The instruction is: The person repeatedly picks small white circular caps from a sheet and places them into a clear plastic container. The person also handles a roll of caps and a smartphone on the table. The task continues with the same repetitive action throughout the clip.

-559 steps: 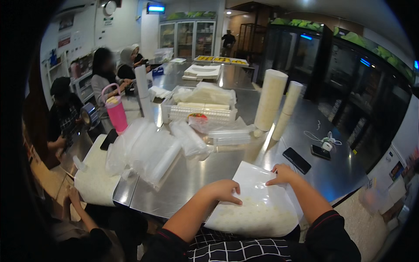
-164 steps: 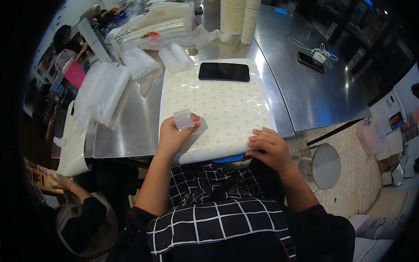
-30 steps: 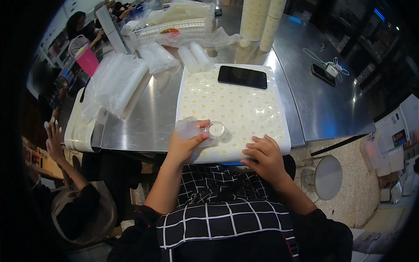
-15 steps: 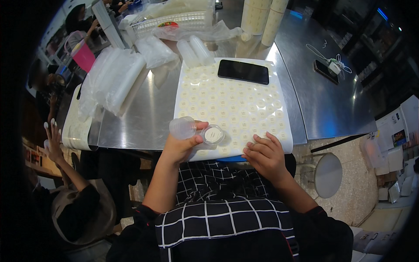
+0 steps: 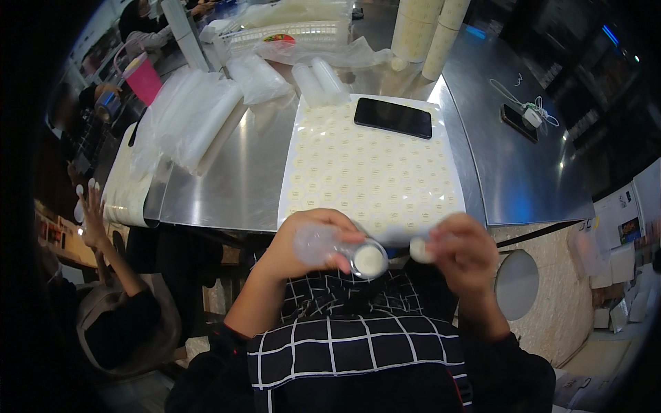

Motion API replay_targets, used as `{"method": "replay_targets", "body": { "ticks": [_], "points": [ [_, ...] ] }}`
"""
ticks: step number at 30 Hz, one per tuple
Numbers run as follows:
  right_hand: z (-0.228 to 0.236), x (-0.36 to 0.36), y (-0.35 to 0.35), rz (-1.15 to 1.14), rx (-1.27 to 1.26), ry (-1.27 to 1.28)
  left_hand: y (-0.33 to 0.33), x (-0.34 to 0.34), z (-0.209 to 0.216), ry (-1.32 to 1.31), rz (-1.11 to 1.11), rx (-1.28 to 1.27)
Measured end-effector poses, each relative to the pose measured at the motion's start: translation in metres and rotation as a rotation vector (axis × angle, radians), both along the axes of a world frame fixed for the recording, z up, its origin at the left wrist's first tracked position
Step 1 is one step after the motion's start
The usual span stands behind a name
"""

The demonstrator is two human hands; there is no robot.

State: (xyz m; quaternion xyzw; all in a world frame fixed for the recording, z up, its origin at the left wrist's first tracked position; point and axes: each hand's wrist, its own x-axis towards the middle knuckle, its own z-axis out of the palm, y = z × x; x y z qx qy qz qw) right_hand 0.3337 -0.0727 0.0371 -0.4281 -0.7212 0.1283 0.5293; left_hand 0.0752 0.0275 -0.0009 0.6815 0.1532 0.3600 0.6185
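One view only, from the head camera. I see my left hand [image 5: 310, 237] closed around a small clear cup [image 5: 323, 242], held on its side just off the near table edge, above my checked apron [image 5: 358, 351]; a pale round sticker [image 5: 370, 260] sits on the end facing me. My right hand [image 5: 465, 251] is pinched on a second pale round sticker [image 5: 418, 249], just beside the cup, not touching it.

Behind both hands lies one sticker sheet [image 5: 372, 172], white, with many rows of small pale round labels; its near edge reaches the edge of the steel table [image 5: 227, 186]. One black phone [image 5: 393, 118] lies on the sheet's far end. A second phone [image 5: 515, 122] lies well apart on the right, with a white cable [image 5: 533, 113] beside it.

Left of the sheet lie clear plastic bags [image 5: 196, 120] of stacked clear ware; I cannot count them. Two short clear stacks [image 5: 318, 82] lie just beyond the sheet. Two tall stacks of cream cups [image 5: 427, 34] stand at the far side. One white basket [image 5: 289, 31] holds bagged goods. One pink tumbler [image 5: 142, 78] stands far left.

Another person's hand [image 5: 89, 217] is raised at the left edge.
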Motion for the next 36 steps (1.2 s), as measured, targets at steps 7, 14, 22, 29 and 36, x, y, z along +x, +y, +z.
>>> {"method": "replay_targets", "body": {
  "ticks": [7, 14, 22, 29, 36],
  "points": [
    [0.036, -0.023, -0.020, 0.353, 0.310, -0.208, -0.033, 0.006, 0.052, -0.091, -0.151, 0.182],
    [0.032, -0.027, -0.022, 0.381, 0.328, -0.175, -0.042, 0.005, 0.061, -0.075, -0.137, 0.248],
    [0.030, -0.028, -0.024, 0.348, 0.308, -0.190, -0.043, 0.006, 0.058, -0.075, -0.123, 0.253],
    [0.046, -0.023, -0.020, 0.291, 0.006, -0.467, -0.034, 0.004, 0.041, -0.143, -0.134, 0.058],
    [0.042, -0.026, -0.012, 0.453, -0.168, -0.436, -0.026, 0.007, 0.018, -0.214, -0.147, -0.191]
  ]
}}
